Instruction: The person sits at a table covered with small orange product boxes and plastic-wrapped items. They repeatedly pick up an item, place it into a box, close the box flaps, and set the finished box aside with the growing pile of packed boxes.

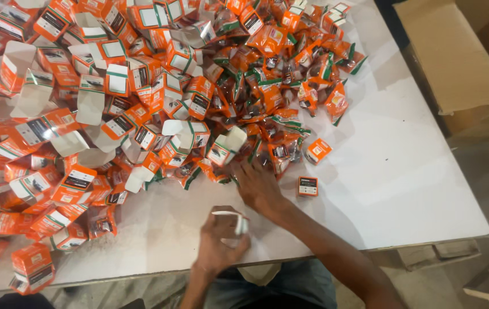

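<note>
Packing bench seen from above. Left hand (217,243) grips a small open carton (234,220), white inside, fingers curled round its walls; the carton is held near the table's front edge, close to the body, mouth turned toward the other hand, a pose that would suit filling, though this is a judgement. Right hand (259,186) lies flat, fingers spread, its tips at the near fringe of the sachet heap (279,86); whether a sachet is pinched beneath them cannot be told.

Sachets, orange with green trim and dark contents, fill the middle and far right of the white table (404,171). Flat and half-erected orange cartons (73,103) crowd the left half, many with white flaps up, so the two stocks lie side by side within reach. Two closed boxes (312,169) sit apart on bare surface just right of the right hand, one near the heap, one nearer the wrist. A further closed box (32,268) stands at the near left corner.

Obstruction: loose cartons spill over the heap's near edge beside the right fingertips, mixing with the sachets. A brown cardboard case (450,51) stands off the table's far right side, clear of both hands.
</note>
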